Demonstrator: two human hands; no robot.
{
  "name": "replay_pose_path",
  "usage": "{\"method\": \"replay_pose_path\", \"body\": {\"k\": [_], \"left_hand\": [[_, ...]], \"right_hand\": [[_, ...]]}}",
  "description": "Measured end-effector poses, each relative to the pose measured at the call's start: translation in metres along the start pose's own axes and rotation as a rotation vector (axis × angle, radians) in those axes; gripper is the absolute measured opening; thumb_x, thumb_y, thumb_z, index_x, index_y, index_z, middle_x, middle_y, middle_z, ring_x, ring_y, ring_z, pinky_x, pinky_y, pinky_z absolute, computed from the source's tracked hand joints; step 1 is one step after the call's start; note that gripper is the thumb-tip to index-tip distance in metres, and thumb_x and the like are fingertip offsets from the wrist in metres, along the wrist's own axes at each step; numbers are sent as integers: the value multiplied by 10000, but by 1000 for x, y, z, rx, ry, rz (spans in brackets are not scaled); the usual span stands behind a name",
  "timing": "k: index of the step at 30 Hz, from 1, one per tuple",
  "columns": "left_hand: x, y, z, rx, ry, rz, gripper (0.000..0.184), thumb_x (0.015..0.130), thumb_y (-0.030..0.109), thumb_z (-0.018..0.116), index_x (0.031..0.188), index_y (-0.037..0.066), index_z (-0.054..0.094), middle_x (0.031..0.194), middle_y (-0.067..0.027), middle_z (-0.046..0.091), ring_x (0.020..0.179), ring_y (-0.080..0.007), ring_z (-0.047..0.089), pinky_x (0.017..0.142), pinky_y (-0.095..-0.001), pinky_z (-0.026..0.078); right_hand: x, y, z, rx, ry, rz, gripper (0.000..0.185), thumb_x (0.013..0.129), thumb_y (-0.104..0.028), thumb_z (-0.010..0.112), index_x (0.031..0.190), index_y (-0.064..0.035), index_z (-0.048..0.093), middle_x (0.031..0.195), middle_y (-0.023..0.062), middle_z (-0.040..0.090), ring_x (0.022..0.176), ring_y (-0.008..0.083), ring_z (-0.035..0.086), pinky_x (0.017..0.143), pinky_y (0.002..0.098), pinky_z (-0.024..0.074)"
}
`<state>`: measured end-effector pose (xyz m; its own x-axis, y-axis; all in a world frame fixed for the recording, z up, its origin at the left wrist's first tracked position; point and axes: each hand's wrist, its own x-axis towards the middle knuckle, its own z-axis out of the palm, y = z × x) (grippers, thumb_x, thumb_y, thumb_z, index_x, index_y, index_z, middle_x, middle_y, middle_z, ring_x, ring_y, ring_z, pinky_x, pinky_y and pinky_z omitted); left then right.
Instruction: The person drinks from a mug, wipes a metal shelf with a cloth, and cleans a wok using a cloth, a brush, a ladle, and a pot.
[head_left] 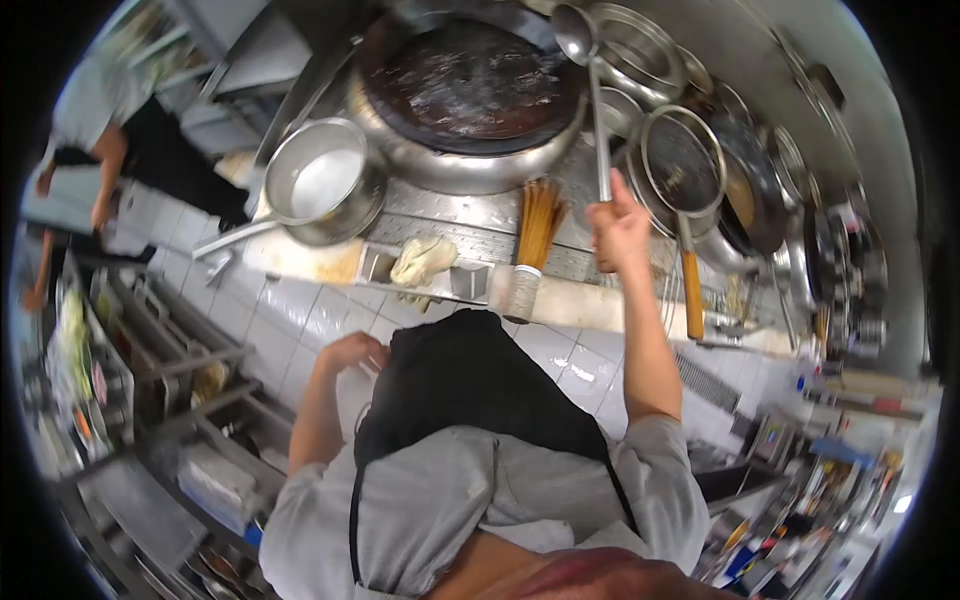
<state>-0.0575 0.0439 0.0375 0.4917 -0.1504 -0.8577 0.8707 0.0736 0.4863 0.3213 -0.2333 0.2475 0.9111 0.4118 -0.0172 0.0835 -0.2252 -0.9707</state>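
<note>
My right hand (pixel 621 228) is wrapped round the long handle of a metal ladle (pixel 575 36), whose bowl is over the right rim of a large dark wok (pixel 475 82). Dark liquid with a shiny surface fills the wok. My left hand (pixel 355 353) hangs beside the black apron, its fingers partly bent and touching no tool that I can make out. A bamboo brush (pixel 537 240) lies on the counter edge below the wok. Left of it is a crumpled cloth (pixel 422 262). A steel pot (pixel 318 175) with a long handle stands left of the wok.
A wooden-handled strainer (pixel 684 165) rests over a pan at the right, beside steel bowls (pixel 637 50) and stacked pans. A person (pixel 120 130) in dark trousers stands at the far left. Behind me on the left are shelves (pixel 190 400) with food containers.
</note>
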Motion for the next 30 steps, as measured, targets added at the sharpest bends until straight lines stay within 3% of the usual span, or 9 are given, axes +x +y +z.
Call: {"method": "replay_pose_path", "body": {"k": [3,8,11,18,20,23,25,27,30], "left_hand": [[-12,31,12,99,-1,9,381,844,335,615,1024,4,674,931,-128,686,823,-249,676,650,-397,589],[-7,77,15,325,-132,130,383,896,343,609,997,-23,658,892,-102,667,822,-196,662,629,-353,587],[-12,120,23,435,-236,230,332,915,314,596,999,-1,664,902,-74,668,830,-156,647,638,-328,578],[-22,217,100,656,-436,437,250,879,225,671,982,-2,674,934,-60,662,862,-142,624,713,-282,523],[-26,238,133,721,-469,552,250,870,216,668,979,-8,675,954,-74,654,868,-161,628,755,-295,499],[-28,265,188,754,-621,647,242,857,194,667,977,-16,675,965,-87,646,866,-182,627,782,-317,489],[-24,279,225,772,-720,671,181,771,33,670,947,-9,682,967,-88,662,874,-171,631,787,-296,496],[-20,290,262,790,-766,607,204,701,-41,689,902,-4,680,964,-108,673,889,-203,641,803,-303,499],[-18,310,329,885,-841,679,169,695,-13,697,861,-4,670,939,-120,674,893,-236,641,803,-328,495]], "right_hand": [[-42,61,14,-203,157,-252,673,811,-1,592,1443,-21,365,652,-64,503,538,30,393,495,200,359],[-138,109,28,-275,210,-121,711,798,-16,572,1458,1,309,589,25,476,505,67,421,499,240,397],[-173,142,30,-245,230,-92,712,783,-14,568,1449,8,318,612,85,533,483,156,512,511,292,446],[-191,168,40,-588,342,-9,645,802,-101,586,1416,-64,394,864,219,650,746,389,637,694,463,516],[-183,168,42,-562,171,78,545,820,-154,606,1347,-95,482,930,229,648,783,394,637,711,474,507],[-180,140,7,-490,-114,-88,352,817,-255,603,1115,-70,636,777,206,649,750,396,638,680,489,503],[-189,150,-26,-473,-221,-15,262,812,-295,607,909,-59,670,720,195,643,720,395,634,659,485,500],[-202,190,-68,-489,-286,-18,350,807,-345,595,681,-27,672,644,183,634,658,387,627,628,477,495],[-243,251,-170,-619,-300,327,381,768,-355,642,685,15,672,655,183,648,656,365,647,635,466,509]]}}
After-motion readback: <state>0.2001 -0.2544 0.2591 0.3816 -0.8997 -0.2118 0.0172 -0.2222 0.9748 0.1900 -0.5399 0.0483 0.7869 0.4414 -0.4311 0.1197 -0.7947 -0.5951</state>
